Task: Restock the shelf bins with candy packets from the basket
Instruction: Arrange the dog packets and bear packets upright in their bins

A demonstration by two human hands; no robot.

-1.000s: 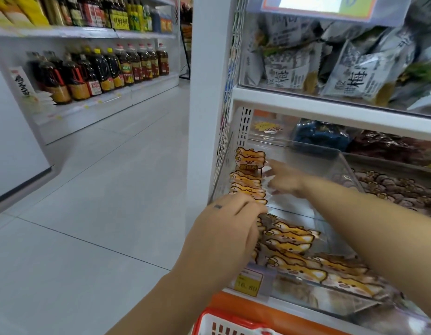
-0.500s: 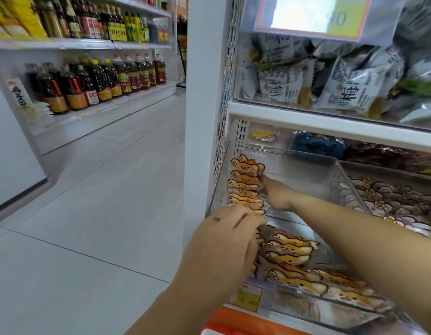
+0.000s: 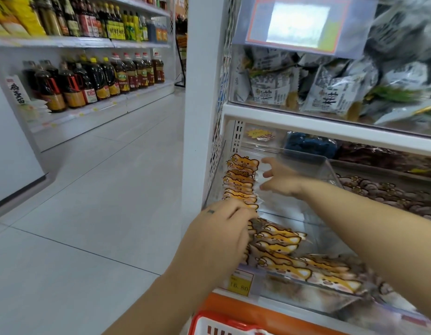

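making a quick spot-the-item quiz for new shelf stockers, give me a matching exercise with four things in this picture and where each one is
Things
1. upright candy packets
2. yellow price tag
3. red basket
4. oil bottles

Places
a. at the bottom edge of the view
b. on a shelf across the aisle, on the left
c. in a row along the left wall of the clear bin
d. at the bin's front edge, facing the aisle

Pairs: 1-c, 2-d, 3-a, 4-b
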